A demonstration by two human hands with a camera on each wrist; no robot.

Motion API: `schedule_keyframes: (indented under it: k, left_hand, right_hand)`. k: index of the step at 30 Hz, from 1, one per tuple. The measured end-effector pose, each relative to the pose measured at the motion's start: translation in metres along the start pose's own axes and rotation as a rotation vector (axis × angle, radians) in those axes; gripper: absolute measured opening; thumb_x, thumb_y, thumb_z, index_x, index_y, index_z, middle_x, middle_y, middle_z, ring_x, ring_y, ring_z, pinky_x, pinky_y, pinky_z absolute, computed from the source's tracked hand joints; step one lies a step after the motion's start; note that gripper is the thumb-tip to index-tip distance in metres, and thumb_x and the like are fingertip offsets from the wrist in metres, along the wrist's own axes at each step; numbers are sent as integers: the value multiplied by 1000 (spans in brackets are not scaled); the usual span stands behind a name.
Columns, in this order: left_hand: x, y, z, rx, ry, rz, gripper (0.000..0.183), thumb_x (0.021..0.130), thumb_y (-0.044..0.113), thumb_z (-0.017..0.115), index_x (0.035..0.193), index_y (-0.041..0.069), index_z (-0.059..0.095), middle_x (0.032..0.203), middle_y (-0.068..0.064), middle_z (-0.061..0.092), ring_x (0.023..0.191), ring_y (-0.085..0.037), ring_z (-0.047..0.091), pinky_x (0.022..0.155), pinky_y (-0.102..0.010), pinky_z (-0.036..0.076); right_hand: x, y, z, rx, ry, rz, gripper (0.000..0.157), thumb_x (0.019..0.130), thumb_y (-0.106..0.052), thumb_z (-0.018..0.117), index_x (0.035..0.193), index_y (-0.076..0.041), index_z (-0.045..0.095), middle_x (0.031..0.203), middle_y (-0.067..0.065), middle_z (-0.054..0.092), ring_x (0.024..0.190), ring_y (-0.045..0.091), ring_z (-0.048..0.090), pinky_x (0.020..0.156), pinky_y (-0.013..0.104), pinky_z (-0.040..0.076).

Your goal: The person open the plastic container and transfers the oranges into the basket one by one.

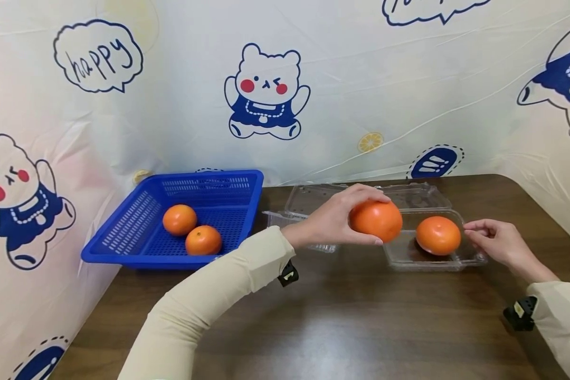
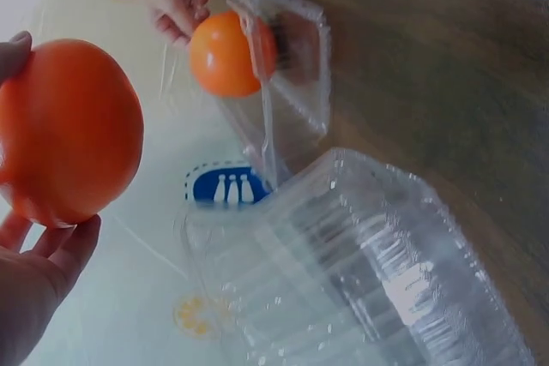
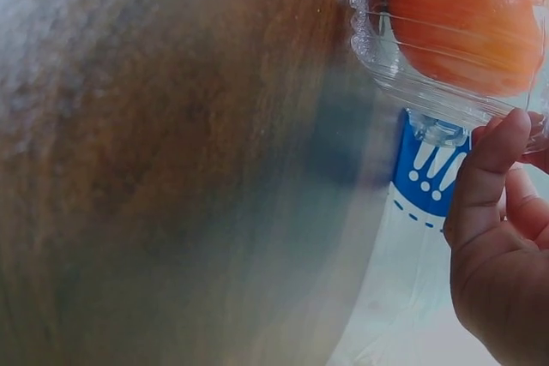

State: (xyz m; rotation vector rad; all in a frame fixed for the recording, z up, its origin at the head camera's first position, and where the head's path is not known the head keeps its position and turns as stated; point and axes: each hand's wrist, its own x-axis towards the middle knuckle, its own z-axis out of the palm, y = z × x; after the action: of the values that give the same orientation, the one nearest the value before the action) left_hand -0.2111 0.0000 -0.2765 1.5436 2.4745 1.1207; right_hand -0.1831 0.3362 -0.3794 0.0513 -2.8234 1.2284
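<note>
My left hand grips an orange with thumb and fingers spread around it, held up just left of a clear plastic box. In the left wrist view the same orange fills the left side. A second orange sits inside the box, toward its right end. At the box's right rim, my right hand pinches the plastic edge between thumb and fingers. The right wrist view shows the thumb right against the rim, with the boxed orange behind the ribbed wall.
A blue plastic basket stands at the left with two oranges in it. More clear plastic packaging lies behind and below my left hand, near the patterned cloth at the back. All of it rests on a dark wooden table.
</note>
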Motion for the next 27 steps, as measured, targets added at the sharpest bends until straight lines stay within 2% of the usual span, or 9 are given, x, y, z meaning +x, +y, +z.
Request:
schedule_keyframes:
  k: [6,13,20,27]
  left_hand:
    - [1,-1,-11,11,45,-7,59,68,26,76,121,14,52,125,0,44,113,-10,39,84,-22,40]
    - [-3,-2,-29,11,136,-1,58,69,25,75,121,13,53,125,-3,45,112,-11,41,82,-25,43]
    - [-8,-6,-47,-53,219,-19,58,68,22,76,120,13,53,123,-2,45,108,-11,43,79,-27,46]
    - [-11,-17,-58,5,252,-19,57,68,20,76,119,11,53,121,-4,47,106,-13,44,80,-27,45]
  right_hand:
    - [-2,-1,-2,-9,-10,2,32,92,-17,47,107,12,50,68,8,50,50,14,45,44,25,42]
    - [-1,-1,-1,3,-1,-2,32,91,-17,48,106,12,51,68,8,49,49,14,45,44,25,42]
    - [0,-2,-1,0,-2,8,33,91,-19,49,106,11,51,68,8,50,49,15,45,44,25,42]
    - [0,-3,-2,2,-11,14,33,91,-18,48,106,12,51,68,8,50,49,15,45,44,25,42]
